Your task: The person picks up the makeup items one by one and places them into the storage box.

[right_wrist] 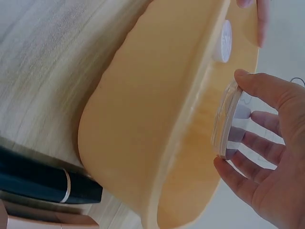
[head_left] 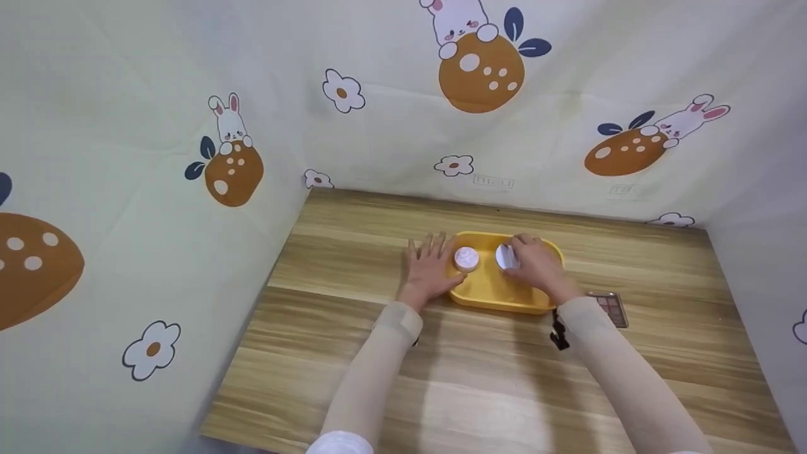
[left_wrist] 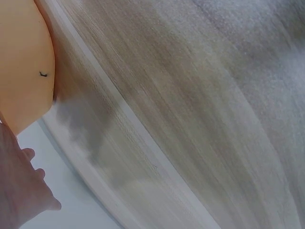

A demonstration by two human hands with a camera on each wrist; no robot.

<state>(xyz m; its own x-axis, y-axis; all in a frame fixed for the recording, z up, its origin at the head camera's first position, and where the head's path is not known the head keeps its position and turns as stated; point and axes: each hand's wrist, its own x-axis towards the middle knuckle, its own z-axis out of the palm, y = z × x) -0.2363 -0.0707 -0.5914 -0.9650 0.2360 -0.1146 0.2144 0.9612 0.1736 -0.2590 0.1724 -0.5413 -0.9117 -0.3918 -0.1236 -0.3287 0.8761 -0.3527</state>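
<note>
Partly hidden round case (head_left: 504,257), partly covered tray (head_left: 487,287)

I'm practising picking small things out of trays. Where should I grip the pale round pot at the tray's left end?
Probably best to pinch the pale round pot across its side wall, coming from above: it is short and round, sits patterned top up, and the raised walls of the yellow tray would likely hinder a low sideways approach.
</note>
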